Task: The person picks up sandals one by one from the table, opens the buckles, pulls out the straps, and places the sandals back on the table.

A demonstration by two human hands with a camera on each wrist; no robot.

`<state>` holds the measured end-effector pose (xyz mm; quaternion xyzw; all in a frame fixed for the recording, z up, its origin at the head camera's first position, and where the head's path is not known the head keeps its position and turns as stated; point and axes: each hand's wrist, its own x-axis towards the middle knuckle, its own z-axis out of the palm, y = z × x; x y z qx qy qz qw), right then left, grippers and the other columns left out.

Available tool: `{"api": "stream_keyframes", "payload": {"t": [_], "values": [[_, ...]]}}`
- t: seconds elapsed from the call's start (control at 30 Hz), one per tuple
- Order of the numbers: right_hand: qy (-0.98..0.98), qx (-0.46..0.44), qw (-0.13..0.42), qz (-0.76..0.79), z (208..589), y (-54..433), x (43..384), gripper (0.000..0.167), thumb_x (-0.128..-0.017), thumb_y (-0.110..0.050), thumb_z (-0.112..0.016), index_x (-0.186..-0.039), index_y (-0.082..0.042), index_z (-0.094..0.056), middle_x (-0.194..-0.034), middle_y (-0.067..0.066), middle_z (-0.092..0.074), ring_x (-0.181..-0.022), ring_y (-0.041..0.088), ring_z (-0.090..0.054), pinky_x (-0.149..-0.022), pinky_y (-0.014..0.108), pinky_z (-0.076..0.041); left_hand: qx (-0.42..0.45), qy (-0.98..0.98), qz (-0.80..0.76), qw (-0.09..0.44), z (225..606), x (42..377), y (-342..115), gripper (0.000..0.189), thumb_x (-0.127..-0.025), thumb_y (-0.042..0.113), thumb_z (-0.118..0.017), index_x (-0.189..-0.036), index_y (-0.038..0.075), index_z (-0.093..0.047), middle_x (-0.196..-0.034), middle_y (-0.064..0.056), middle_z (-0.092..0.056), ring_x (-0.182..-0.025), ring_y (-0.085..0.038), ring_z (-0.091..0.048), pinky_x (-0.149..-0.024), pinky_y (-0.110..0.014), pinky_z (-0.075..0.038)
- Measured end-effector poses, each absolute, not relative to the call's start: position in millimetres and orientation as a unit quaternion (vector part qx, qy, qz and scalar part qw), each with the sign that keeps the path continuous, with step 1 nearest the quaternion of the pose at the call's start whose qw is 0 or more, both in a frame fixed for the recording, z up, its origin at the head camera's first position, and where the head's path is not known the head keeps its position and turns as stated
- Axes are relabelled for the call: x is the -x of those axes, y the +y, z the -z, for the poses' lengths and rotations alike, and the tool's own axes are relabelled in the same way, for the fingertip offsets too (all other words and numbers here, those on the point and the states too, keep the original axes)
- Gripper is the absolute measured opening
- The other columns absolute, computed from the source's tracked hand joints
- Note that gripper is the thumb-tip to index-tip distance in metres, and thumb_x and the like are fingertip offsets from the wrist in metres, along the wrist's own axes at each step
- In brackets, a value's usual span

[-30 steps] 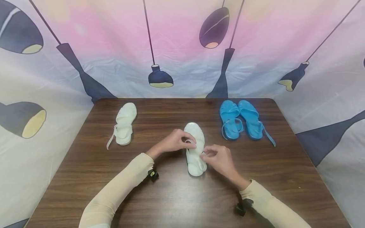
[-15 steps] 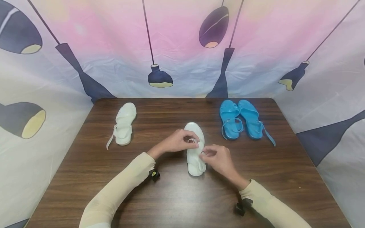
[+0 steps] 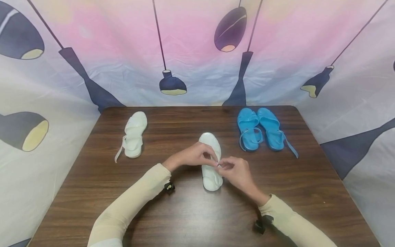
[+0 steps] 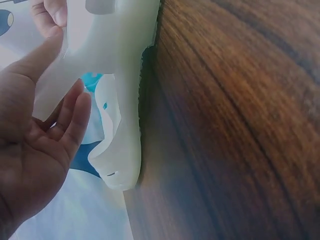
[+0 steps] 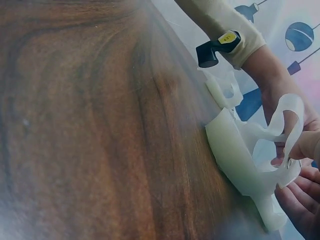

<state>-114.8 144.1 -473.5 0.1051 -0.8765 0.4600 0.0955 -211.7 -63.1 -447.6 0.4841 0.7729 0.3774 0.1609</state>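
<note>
A white jelly sandal [image 3: 211, 140] stands sole down on the table, toe pointing away. My left hand [image 3: 200, 154] reaches over it from the left and pinches its ankle strap [image 5: 290, 102] between thumb and fingers. From the right, my right hand [image 3: 237, 171] pinches the buckle end at the sandal's side, where a small metal buckle [image 5: 291, 162] shows. The fingertips of both hands meet over the sandal. In the right wrist view the strap makes a raised loop behind the hands. The left wrist view shows the sandal's side [image 4: 127, 100] close by.
At the back left of the brown wooden table [image 3: 197, 219] lies another white sandal [image 3: 134, 128], its strap hanging loose. Two blue sandals [image 3: 249, 118] sit side by side at the back right. A cloth [image 3: 197, 41] printed with lamps hangs behind the table.
My left hand has moved right and slightly toward me with the strap, up against the right fingertips. The right hand has kept its place at the buckle.
</note>
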Motion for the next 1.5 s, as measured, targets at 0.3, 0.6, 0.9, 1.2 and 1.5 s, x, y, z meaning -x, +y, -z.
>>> {"api": "stream_keyframes", "payload": {"t": [0.3,0.6,0.9,1.2,1.5], "values": [[-0.876,-0.109,0.108,-0.458,474.1,144.3,112.9,0.016,-0.076,-0.012,-0.09,-0.089,-0.009,-0.081,-0.081,0.001,-0.075,-0.07,0.009,-0.071,-0.064,0.021,-0.059,-0.462,0.785,-0.374,0.172,449.8,210.3,-64.0,0.012,-0.092,0.024,-0.079,-0.099,0.014,-0.081,-0.089,0.01,-0.075,-0.075,-0.004,-0.062,-0.07,-0.023,-0.055],[-0.878,-0.102,0.112,-0.454,474.2,144.3,111.7,0.016,-0.076,-0.011,-0.09,-0.089,-0.01,-0.081,-0.082,0.0,-0.076,-0.071,0.009,-0.071,-0.064,0.021,-0.059,-0.463,0.791,-0.365,0.162,451.2,212.2,-63.3,0.012,-0.091,0.025,-0.08,-0.097,0.015,-0.082,-0.085,0.012,-0.075,-0.074,-0.001,-0.062,-0.069,-0.022,-0.054],[-0.88,-0.092,0.104,-0.455,472.7,143.3,110.7,0.016,-0.076,-0.013,-0.09,-0.09,-0.012,-0.082,-0.082,-0.001,-0.076,-0.072,0.009,-0.071,-0.065,0.022,-0.059,-0.46,0.795,-0.364,0.152,451.2,211.8,-64.0,0.011,-0.09,0.025,-0.08,-0.096,0.016,-0.082,-0.088,0.012,-0.076,-0.076,-0.002,-0.063,-0.07,-0.022,-0.055],[-0.875,-0.086,0.107,-0.464,475.0,143.1,110.6,0.015,-0.077,-0.015,-0.089,-0.09,-0.011,-0.082,-0.082,-0.001,-0.076,-0.072,0.01,-0.072,-0.065,0.022,-0.059,-0.457,0.802,-0.355,0.146,448.5,210.8,-64.1,0.012,-0.091,0.026,-0.08,-0.097,0.016,-0.082,-0.09,0.011,-0.076,-0.077,-0.002,-0.063,-0.071,-0.022,-0.054],[-0.877,-0.08,0.104,-0.463,474.0,142.4,110.2,0.015,-0.078,-0.016,-0.089,-0.091,-0.012,-0.082,-0.083,-0.001,-0.076,-0.072,0.009,-0.073,-0.065,0.023,-0.06,-0.456,0.805,-0.351,0.146,447.2,211.0,-64.3,0.012,-0.091,0.026,-0.08,-0.097,0.016,-0.082,-0.09,0.011,-0.076,-0.078,-0.001,-0.063,-0.073,-0.022,-0.055]]}}
